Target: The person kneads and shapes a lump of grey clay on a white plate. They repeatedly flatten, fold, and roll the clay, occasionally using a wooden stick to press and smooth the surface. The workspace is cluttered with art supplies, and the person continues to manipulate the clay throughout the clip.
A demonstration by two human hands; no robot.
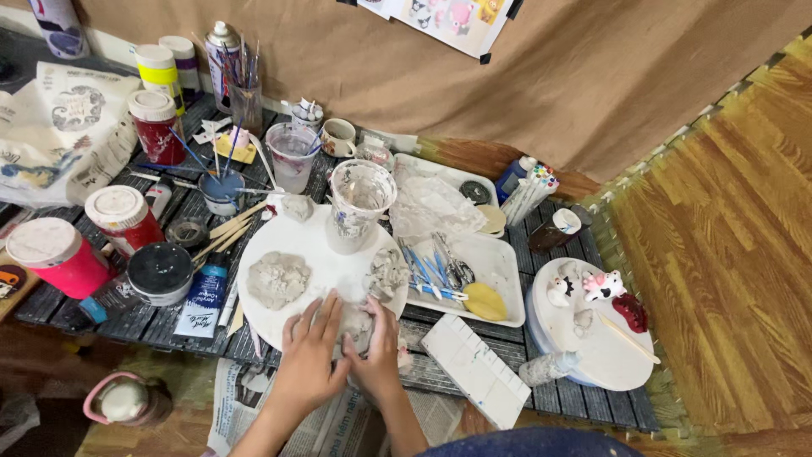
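Note:
Both my hands press on a lump of grey clay (353, 323) at the near edge of a round white board (321, 262). My left hand (309, 355) lies flat over the lump's left side with fingers spread. My right hand (376, 351) cups its right side. The clay shows only between the hands. Two more grey clay pieces rest on the board: a flattened one (277, 279) on the left and a rough one (387, 272) on the right. A clear cup of cloudy water (359, 203) stands at the board's far edge.
Paint jars (123, 216), a black-lidded tub (159, 271), brush cups (245, 97) and tubes crowd the left. White trays (499, 283) with tools and a yellow sponge (484, 301) lie right. A second round board (592, 347) holds small figurines. Newspaper (254, 398) lies below; wooden floor to the right.

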